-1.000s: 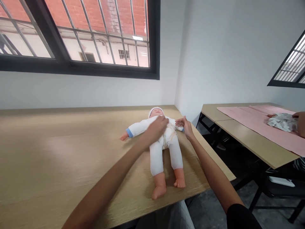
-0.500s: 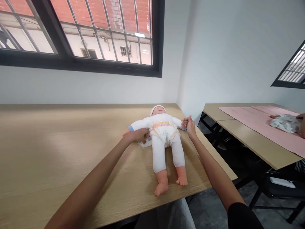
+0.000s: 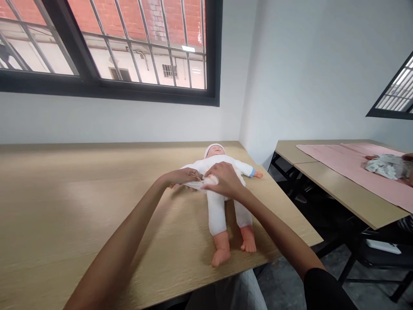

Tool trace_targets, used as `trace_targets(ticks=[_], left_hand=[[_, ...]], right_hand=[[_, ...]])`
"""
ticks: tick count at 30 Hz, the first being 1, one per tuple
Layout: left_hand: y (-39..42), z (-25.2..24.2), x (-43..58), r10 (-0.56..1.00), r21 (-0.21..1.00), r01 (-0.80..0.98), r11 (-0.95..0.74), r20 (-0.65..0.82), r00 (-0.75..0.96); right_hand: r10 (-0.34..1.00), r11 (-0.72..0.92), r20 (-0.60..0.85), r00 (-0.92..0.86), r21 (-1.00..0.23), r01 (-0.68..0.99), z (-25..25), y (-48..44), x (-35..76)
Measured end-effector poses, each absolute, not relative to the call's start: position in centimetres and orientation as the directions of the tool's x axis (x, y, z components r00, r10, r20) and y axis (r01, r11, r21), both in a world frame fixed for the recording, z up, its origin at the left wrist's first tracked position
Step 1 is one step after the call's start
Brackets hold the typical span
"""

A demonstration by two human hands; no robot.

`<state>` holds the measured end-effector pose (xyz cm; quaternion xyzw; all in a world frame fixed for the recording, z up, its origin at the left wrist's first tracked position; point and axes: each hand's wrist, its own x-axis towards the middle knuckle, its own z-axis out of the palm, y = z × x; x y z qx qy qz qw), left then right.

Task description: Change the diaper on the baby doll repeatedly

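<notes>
A baby doll (image 3: 217,215) in a white suit and white cap lies on its back on the wooden table (image 3: 97,206), feet toward me. Around its hips is a white diaper (image 3: 238,175), mostly covered by my hands. At the doll's left-of-picture hip, my left hand (image 3: 183,175) pinches the diaper's loose side, which sticks out as a thin white flap (image 3: 193,185). My right hand (image 3: 224,178) reaches across the doll's belly to the same side, thumb and fingers curved around the diaper's edge. Its fingertips are partly hidden, so I cannot tell whether they grip.
A barred window (image 3: 145,47) is set in the wall behind the table. To the right, past a gap, stands another table (image 3: 361,206) with a pink cloth (image 3: 338,163), a bundled white cloth (image 3: 387,165) and another person's hand (image 3: 409,165). Below it is a black chair (image 3: 380,258).
My right hand has moved left from beside the doll's arm to the diaper's side over its belly. The left hand has lifted slightly, raising the diaper's loose side.
</notes>
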<state>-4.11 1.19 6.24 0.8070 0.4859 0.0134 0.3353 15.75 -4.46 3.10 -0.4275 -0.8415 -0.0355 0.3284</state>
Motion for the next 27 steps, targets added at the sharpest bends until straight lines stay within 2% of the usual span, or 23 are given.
trace_targets(ticks=[3, 6, 11, 23, 27], left_hand=[[0.8, 6.8, -4.2, 0.798, 0.555, 0.794, -0.246, -0.349, 0.491], [0.9, 6.6, -4.6, 0.806, 0.618, 0.757, -0.212, -0.329, 0.493], [1.6, 6.2, -5.8, 0.766, 0.766, 0.617, -0.182, -0.283, 0.577], [1.2, 7.6, -6.5, 0.802, 0.744, 0.615, -0.261, -0.188, 0.567], [1.1, 7.4, -5.3, 0.810, 0.769, 0.591, -0.244, -0.174, 0.560]], right_hand=[[0.743, 0.550, 0.425, -0.517, 0.052, 0.834, 2.5, -3.9, 12.5], [0.773, 0.504, 0.384, -0.506, 0.113, 0.856, 1.8, -2.6, 11.4], [0.823, 0.457, 0.383, -0.419, -0.010, 0.889, 2.1, -1.1, 12.5], [0.884, 0.251, 0.449, -0.126, -0.229, 0.941, 2.6, -0.5, 12.7], [0.829, 0.359, 0.532, -0.175, -0.266, 0.895, 3.0, -0.6, 13.5]])
